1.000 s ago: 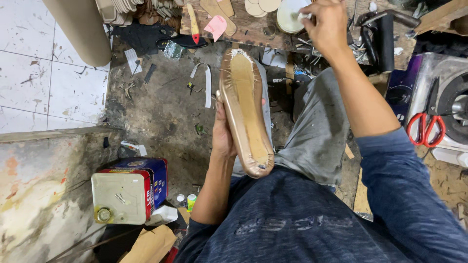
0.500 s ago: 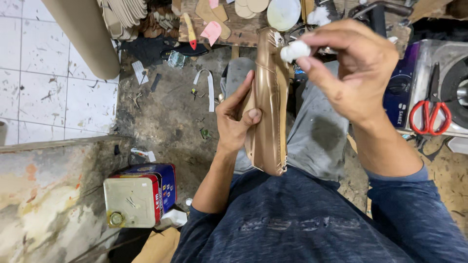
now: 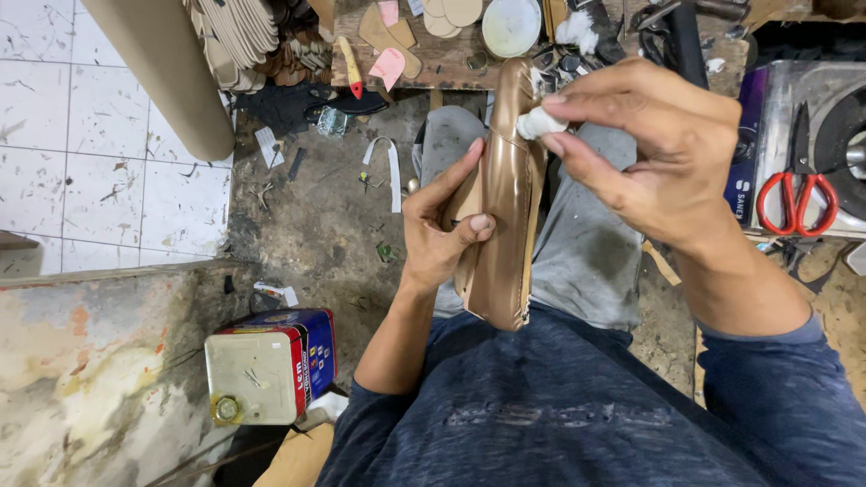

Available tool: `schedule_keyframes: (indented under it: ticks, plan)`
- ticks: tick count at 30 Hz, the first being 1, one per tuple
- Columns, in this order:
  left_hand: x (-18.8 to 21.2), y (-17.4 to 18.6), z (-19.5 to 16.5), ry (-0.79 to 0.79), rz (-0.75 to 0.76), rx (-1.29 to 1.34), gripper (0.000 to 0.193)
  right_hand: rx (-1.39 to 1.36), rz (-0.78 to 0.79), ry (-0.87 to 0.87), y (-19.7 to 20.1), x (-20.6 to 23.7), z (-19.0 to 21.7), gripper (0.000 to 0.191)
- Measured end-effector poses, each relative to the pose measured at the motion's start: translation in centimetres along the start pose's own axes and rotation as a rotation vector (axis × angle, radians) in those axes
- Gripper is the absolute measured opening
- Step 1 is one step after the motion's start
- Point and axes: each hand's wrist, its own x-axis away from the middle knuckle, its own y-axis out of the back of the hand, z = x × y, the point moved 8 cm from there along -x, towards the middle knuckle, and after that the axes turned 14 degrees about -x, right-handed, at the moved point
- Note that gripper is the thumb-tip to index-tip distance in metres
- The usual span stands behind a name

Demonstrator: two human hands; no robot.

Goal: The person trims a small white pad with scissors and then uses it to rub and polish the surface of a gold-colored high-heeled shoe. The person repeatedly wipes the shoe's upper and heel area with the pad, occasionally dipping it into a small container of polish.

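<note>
The left hand (image 3: 442, 230) grips a tan shoe last (image 3: 505, 189) upright on its edge above the person's lap, thumb across its near face and fingers behind it, while the right hand (image 3: 649, 149) is closed on a small white wad (image 3: 539, 122), pinching it against the last's upper right edge. Beyond the last lies the wooden bench (image 3: 442, 63) with a white bowl (image 3: 511, 25), right of the last red-handled scissors (image 3: 798, 194), and below and left of it a square tin can (image 3: 266, 365) on the floor

Tan shoe sole (image 3: 502, 207) on edge; white wad (image 3: 539, 123) touching.
</note>
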Motion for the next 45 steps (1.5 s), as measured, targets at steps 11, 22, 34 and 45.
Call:
schedule_keyframes:
  ticks: [11, 22, 34, 45]
  plan:
    - [-0.2, -0.6, 0.3, 0.017, 0.010, 0.071, 0.079, -0.008, 0.009, 0.003, -0.5, 0.3, 1.3, 0.019]
    - [-0.3, -0.8, -0.1, 0.019, 0.026, 0.076, 0.074, 0.103, 0.056, 0.020, -0.6, -0.6, 2.6, 0.023]
    - [-1.0, -0.9, 1.9, 0.071, -0.007, 0.343, 0.064, -0.034, 0.170, 0.056, -2.8, 2.1, 1.6, 0.019]
    - [-1.9, 0.2, 3.9, 0.108, -0.080, 0.398, 0.060, -0.170, 0.261, 0.089, -5.1, 5.0, 2.2, 0.014]
